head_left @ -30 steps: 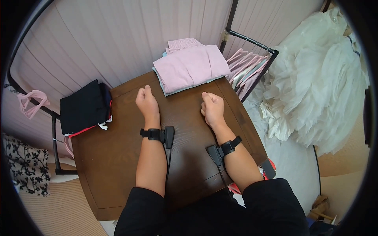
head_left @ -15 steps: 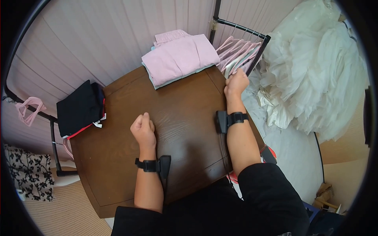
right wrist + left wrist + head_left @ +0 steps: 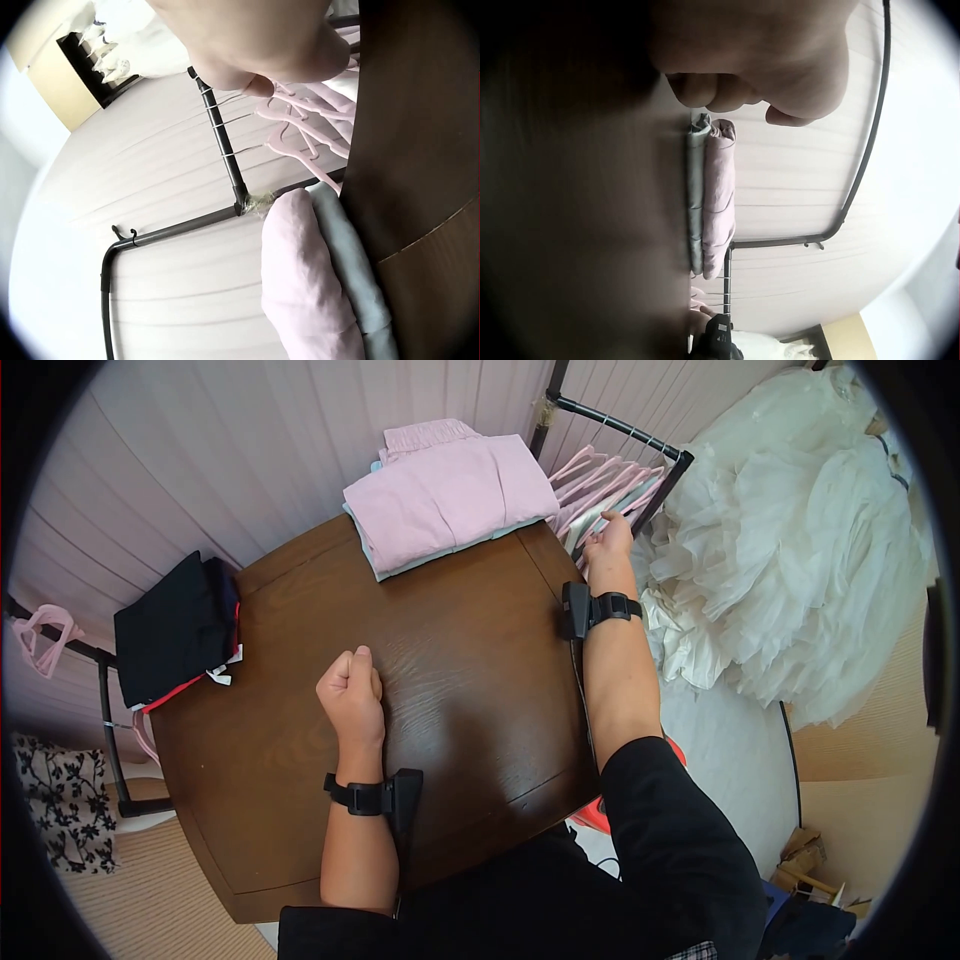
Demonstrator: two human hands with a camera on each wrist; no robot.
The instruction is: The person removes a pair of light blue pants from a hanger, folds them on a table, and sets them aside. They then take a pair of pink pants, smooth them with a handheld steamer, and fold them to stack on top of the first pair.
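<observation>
Pink hangers (image 3: 319, 135), close-set beyond the table (image 3: 460, 660)'s far right corner, could tangle through crowding; right hand (image 3: 610, 548) beside them, grip unclear; left hand (image 3: 352, 700) curled, apparently empty.

head: bright, diffuse; sheen, dark patch on table (image 3: 470, 630) right of left hand (image 3: 352, 690); black vignette, fisheye bend | L-wrist: tabletop below hand dark, smeared | R-wrist: blown-out white lower-left of right hand (image 3: 612, 548)

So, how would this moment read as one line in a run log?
left hand: fingers curled, over table | right hand: at hangers, contact unclear | pink clothes: folded, on table | black clothes: folded
</observation>
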